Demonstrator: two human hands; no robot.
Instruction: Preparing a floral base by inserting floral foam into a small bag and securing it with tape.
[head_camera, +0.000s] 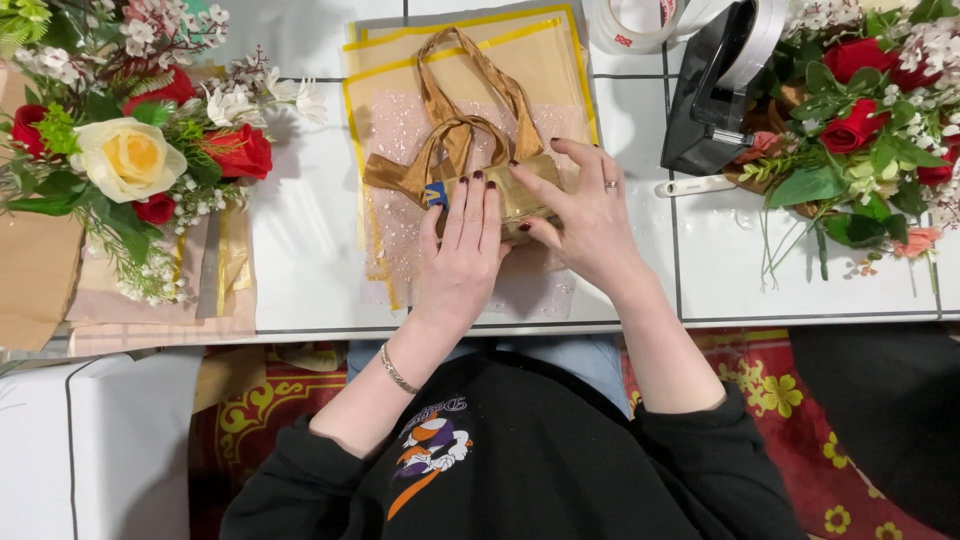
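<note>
A gold satin ribbon (452, 110) lies looped on sheets of wrapping paper (560, 60) with yellow edges, at the middle of a white tiled table (310, 230). Its lower part is folded into a flat gold bundle (530, 178). My left hand (462, 262) lies flat on the bundle's left end, fingers together, next to a small blue piece (436, 194). My right hand (590, 215) pinches the bundle's right end between thumb and fingers. A ring is on that hand and a bracelet (398, 372) on my left wrist.
A bouquet with a cream rose (128, 158) and red roses lies at the left on brown paper (35, 280). Another red-rose bouquet (860, 125) lies at the right. A black tape dispenser (712, 95) and a tape roll (635, 22) stand at the back right.
</note>
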